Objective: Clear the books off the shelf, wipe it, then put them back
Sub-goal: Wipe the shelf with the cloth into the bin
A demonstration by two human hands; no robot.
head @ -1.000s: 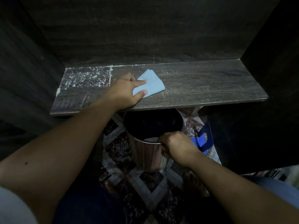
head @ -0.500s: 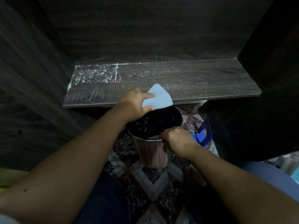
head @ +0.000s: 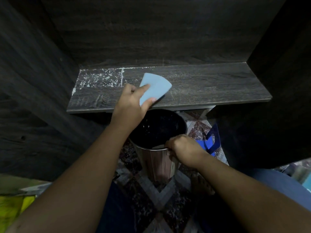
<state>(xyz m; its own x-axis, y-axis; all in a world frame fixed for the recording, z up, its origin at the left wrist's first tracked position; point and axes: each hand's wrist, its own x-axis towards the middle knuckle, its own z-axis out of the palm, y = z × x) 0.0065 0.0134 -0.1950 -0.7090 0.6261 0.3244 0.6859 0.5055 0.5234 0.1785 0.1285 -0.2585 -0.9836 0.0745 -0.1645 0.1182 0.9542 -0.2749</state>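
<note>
The shelf [head: 210,86] is a dark wooden board set in a dark wooden alcove, with walls at the back and on both sides. White dust [head: 99,79] speckles its rear left part, ending in a thin white line; the rest of the board shows bare grain.

The left hand [head: 129,105] reaches over the front edge of the shelf, left of the middle, and holds a pale blue cloth [head: 156,86]. The forefinger lies along the top of the cloth and the thumb comes up at its lower edge, so the two pinch it between them; the other fingers are hidden behind it. The cloth fans out to the right over the board, just beside the dusty patch. Whether it lies flat on the wood I cannot tell.

Below the shelf's front edge stands a metal bin [head: 158,163] with a dark inside. The right hand [head: 183,148] grips its near rim, fingers curled over the edge.

The bin stands on a patterned floor [head: 161,195], with a blue thing [head: 212,142] just to its right
</note>
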